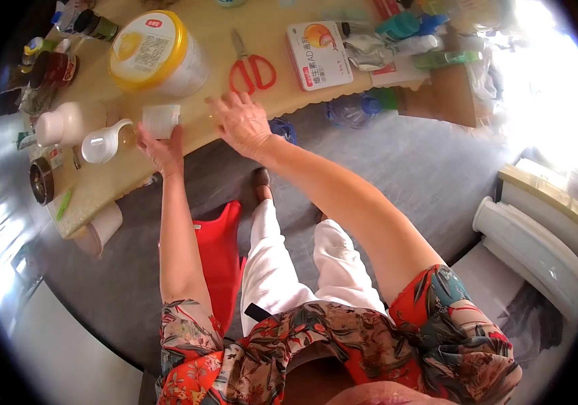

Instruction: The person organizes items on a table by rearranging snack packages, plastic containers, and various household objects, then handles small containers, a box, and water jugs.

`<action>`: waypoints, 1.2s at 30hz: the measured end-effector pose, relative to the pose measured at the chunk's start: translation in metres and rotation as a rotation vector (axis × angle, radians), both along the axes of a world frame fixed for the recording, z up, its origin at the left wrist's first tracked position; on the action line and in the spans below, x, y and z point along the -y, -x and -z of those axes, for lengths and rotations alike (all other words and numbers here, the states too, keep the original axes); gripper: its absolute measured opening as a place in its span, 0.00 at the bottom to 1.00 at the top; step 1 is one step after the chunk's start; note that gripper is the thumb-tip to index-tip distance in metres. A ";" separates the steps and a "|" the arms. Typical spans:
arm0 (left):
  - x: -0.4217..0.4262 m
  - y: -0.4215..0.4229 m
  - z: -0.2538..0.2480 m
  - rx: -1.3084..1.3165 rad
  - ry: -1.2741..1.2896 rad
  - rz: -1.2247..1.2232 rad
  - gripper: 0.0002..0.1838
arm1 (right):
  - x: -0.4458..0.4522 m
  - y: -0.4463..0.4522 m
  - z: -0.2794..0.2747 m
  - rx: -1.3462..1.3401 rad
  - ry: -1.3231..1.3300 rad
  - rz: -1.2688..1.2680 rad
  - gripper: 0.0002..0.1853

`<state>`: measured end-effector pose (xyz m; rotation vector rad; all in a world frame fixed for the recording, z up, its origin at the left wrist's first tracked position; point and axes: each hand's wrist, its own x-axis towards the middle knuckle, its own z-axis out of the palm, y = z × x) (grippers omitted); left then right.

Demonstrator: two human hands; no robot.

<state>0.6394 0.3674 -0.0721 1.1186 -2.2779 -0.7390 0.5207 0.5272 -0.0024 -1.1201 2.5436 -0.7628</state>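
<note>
My left hand [163,152] reaches over the table's front edge, its thumb and fingers closed around the near end of a small whitish, squarish container [160,121]. What kind of container it is I cannot make out. Just left of it lies a white scoop [102,144] with a curved handle. My right hand [242,123] is at the table edge with its fingers apart and nothing visible in them. Beyond it lie red-handled scissors [253,73], blades pointing away. Behind the left hand stands a large white tub [185,71] with a yellow-rimmed lid.
A white and red box [319,55] lies on the table [216,34], beside a foil pouch [368,48] and several tubes. To the left are a white bottle [73,124], a dark jar [53,68] and a roll of tape [41,180]. A red stool [219,253] stands below.
</note>
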 end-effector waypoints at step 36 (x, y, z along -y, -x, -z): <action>-0.114 0.031 -0.018 0.011 -0.287 -0.103 0.24 | -0.178 0.184 -0.031 -0.103 0.053 0.343 0.17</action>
